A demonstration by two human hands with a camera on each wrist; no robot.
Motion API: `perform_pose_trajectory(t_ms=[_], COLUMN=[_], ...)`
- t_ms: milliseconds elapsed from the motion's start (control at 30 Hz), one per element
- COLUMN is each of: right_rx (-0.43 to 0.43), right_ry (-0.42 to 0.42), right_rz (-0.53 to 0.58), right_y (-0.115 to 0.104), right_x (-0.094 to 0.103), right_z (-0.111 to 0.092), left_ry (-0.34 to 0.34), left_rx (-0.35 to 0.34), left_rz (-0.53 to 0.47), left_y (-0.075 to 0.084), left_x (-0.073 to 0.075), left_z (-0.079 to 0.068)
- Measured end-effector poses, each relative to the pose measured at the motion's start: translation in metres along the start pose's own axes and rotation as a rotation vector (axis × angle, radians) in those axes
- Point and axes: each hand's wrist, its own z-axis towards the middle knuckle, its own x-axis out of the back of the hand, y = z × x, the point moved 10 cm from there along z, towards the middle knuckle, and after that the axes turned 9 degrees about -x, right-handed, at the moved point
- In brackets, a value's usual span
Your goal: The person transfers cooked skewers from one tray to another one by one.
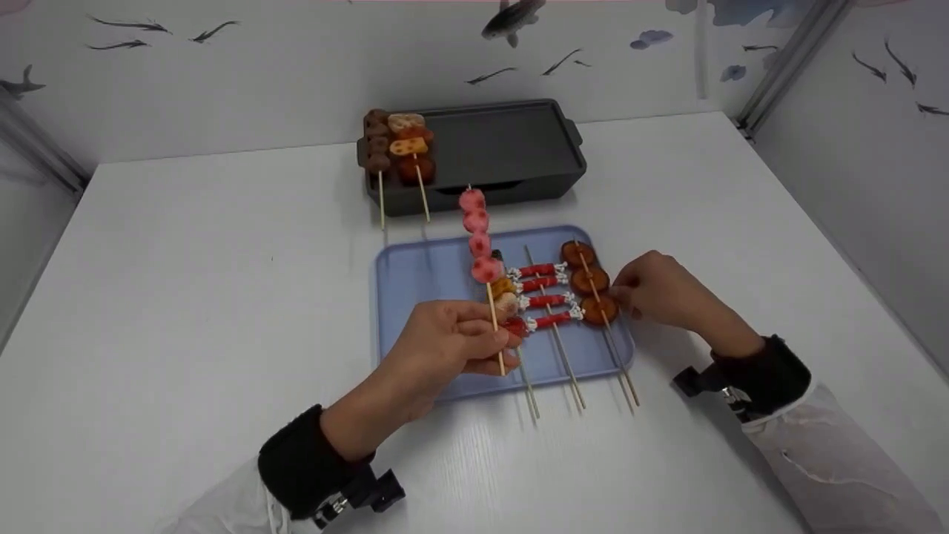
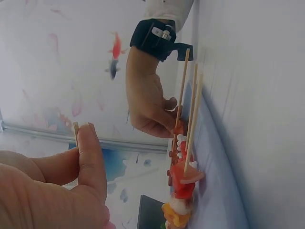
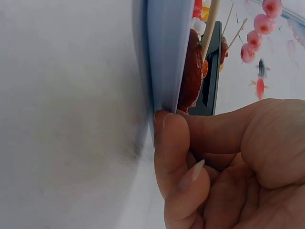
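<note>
The left hand (image 1: 452,337) pinches one skewer of four pink balls (image 1: 480,245) by its stick, above the tray (image 1: 415,297); the right hand's (image 1: 660,293) fingers grip the tray's right edge. Three more skewers lie there, sticks over the near edge: one mixed skewer (image 1: 506,302), one with four red pieces (image 1: 540,285), one with three brown rounds (image 1: 589,280) rightmost. By the bench's (image 1: 185,297) far edge, one grill (image 1: 504,141) bears two skewers (image 1: 409,146) at its left end.
</note>
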Motion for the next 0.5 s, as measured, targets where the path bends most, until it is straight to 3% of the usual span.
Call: perform_pose_trajectory(t_ms=[267, 500], right_rx=[-0.003, -0.002], right_ry=[-0.002, 0.001], right_rz=[-0.003, -0.006], right_y=[0.0, 0.0], right_x=[0.0, 0.0], right_z=[0.0, 0.0], left_ry=[0.014, 0.004], left_rx=[0.097, 0.127], left_rz=[-0.03, -0.017], left_y=[-0.024, -0.038], left_x=[0.003, 0.004], left_z=[-0.018, -0.028])
